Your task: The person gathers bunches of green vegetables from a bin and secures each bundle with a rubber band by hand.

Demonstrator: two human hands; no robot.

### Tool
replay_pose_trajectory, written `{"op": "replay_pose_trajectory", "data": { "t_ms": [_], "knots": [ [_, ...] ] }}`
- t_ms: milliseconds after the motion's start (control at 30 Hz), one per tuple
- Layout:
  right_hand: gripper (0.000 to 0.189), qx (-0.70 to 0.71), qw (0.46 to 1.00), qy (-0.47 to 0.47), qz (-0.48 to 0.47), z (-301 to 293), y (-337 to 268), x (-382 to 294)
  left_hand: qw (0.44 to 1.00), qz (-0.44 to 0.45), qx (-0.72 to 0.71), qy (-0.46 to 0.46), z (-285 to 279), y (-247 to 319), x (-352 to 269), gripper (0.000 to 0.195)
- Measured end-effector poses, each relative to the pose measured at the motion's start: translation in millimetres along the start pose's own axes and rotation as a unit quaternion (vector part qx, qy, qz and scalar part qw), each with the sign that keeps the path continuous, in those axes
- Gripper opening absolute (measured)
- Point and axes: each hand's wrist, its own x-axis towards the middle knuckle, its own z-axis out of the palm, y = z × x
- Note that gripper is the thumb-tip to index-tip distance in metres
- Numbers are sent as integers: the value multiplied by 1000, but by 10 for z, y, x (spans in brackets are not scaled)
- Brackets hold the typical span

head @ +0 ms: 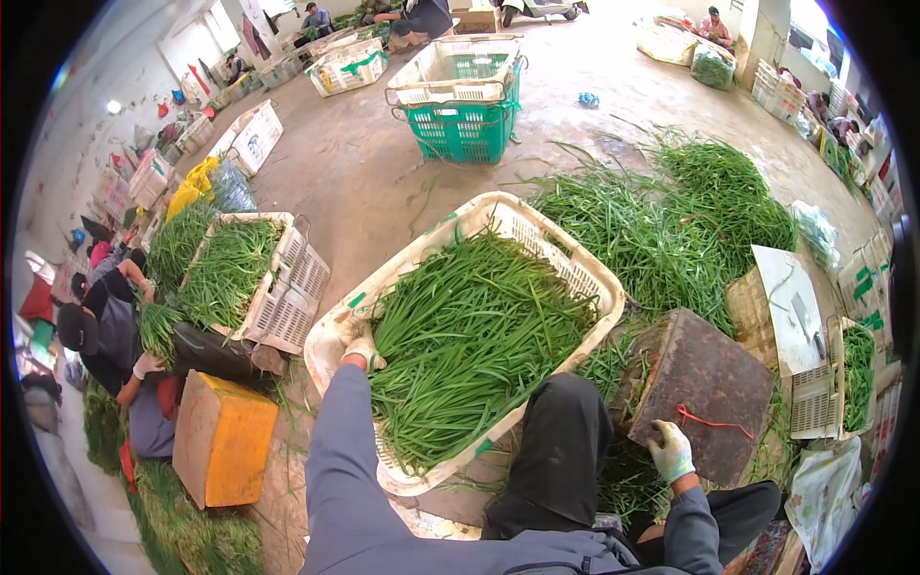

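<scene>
A large white plastic crate [611, 284] stands before me, filled with long green leafy stalks [474, 338] that look like garlic chives. My left hand [365, 351], in a pale glove, rests at the left end of the stalks inside the crate; its fingers are partly hidden, so its grip cannot be told. My right hand [672, 451], in a stained white glove, is at the lower left edge of a dark, worn board-topped block [708, 388]. Its fingers are bent and seem to hold nothing. A red tie [715, 422] lies on that block, right of the hand.
A big heap of loose greens [668, 223] lies beyond the crate on the right, near a white board [790, 309]. Stacked white and green crates [463, 129] stand ahead. At left, a co-worker [108, 323] holds greens beside a filled crate [287, 287] and an orange-sided box [241, 445].
</scene>
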Motion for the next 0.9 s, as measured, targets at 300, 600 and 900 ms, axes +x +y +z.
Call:
{"op": "replay_pose_trajectory", "data": {
  "t_ms": [300, 600, 900],
  "knots": [
    [25, 396, 911, 4, 111, -751, -1297, 654, 996, -19, 48, 75, -880, 622, -830, 103],
    [62, 443, 738, -469, 198, 1757, -3206, 1398, 942, 17, -335, -23, 477, 434, -919, 69],
    [87, 426, 791, -395, 190, 2071, -3354, 1071, 724, -13, -673, -149, 500, 554, -1518, 116]
  ]
}}
